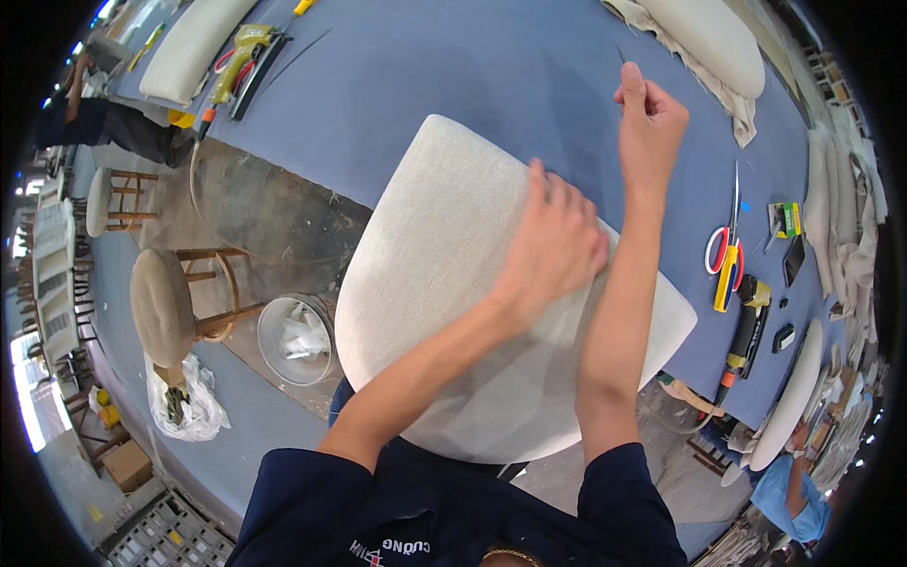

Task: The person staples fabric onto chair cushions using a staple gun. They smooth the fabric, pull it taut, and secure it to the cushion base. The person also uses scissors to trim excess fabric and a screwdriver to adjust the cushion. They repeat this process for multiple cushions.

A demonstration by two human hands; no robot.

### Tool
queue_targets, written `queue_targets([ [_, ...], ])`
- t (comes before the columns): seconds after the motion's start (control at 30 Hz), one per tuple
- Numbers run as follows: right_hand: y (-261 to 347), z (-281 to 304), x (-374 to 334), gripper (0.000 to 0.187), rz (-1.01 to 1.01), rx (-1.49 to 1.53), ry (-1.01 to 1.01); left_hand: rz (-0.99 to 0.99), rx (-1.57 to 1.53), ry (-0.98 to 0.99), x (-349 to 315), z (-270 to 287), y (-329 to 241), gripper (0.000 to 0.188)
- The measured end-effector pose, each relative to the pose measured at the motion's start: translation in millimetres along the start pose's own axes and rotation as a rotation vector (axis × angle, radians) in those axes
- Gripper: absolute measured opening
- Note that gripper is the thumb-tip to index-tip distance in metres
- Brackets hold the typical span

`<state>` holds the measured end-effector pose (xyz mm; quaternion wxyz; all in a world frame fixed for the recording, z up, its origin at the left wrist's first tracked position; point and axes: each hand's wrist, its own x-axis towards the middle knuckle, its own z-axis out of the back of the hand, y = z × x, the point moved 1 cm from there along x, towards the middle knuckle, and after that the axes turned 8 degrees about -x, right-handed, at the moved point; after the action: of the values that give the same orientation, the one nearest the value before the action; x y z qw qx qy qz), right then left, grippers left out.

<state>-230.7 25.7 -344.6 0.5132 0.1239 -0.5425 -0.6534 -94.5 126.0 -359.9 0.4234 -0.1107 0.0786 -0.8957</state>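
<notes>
A beige, fabric-covered seat cushion (444, 217) with rounded sides lies before me, partly over the blue-grey table (378, 85). My left hand (559, 236) rests on top of it near the far right edge, fingers laid on the fabric and slightly blurred. Raised above the table beyond the cushion, my right hand (652, 109) is closed in a pinch. A thin dark needle-like piece (620, 55) sticks out past its thumb. Whether thread hangs from it cannot be seen. My right forearm crosses over the cushion's right side.
Scissors (727, 260) and a staple gun (751, 321) lie on the right. Another yellowish air tool (231, 71) is at far left. More padded pieces (709, 42) lie on the table. Below left stand a bucket (298, 340) and a stool (162, 302). Other people (794, 496) are nearby.
</notes>
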Motion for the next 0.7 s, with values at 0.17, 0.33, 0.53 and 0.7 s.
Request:
queue_targets([
  [0.17,-11,20,11,0.046,-0.004,0.012,-0.21,-0.25,-0.364,-0.202,-47,-9,-9,0.051],
  [0.33,-9,12,5,0.029,0.021,0.015,-0.083,0.224,-0.356,-0.377,-100,19,95,0.064],
  [0.53,10,-31,-16,0.026,0.076,-0.129,0.257,0.267,-0.158,-0.431,-87,6,259,0.049],
  [0.7,48,-57,-45,0.022,0.383,-0.432,0.352,0.262,-0.122,-0.438,-70,4,267,0.047],
])
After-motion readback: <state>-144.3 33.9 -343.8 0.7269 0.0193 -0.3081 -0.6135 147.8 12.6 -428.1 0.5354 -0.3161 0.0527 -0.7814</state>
